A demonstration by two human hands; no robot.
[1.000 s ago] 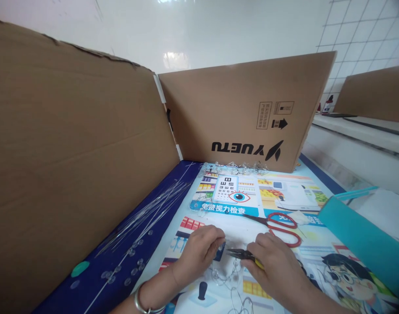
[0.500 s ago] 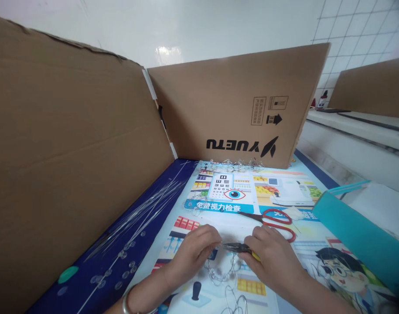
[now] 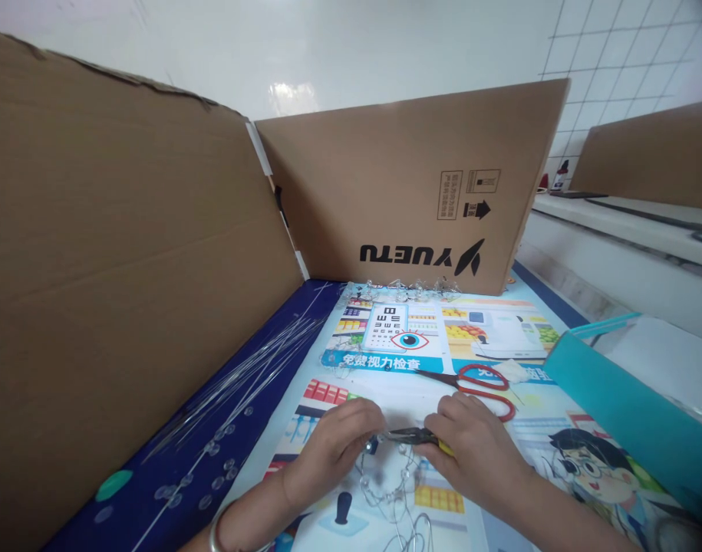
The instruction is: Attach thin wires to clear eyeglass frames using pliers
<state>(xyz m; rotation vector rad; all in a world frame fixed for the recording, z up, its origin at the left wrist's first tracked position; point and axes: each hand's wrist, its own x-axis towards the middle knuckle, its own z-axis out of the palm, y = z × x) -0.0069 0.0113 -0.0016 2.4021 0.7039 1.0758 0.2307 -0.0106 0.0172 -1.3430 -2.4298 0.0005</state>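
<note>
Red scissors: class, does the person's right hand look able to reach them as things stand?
Probably yes. The red scissors lie on the mat just beyond the right hand, nothing between; but its grip holds the pliers.

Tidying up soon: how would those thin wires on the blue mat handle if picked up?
Probably light and bendy: the wires look long and very thin. Likely to slip apart, since they lie loose and fanned out on the mat.
</note>
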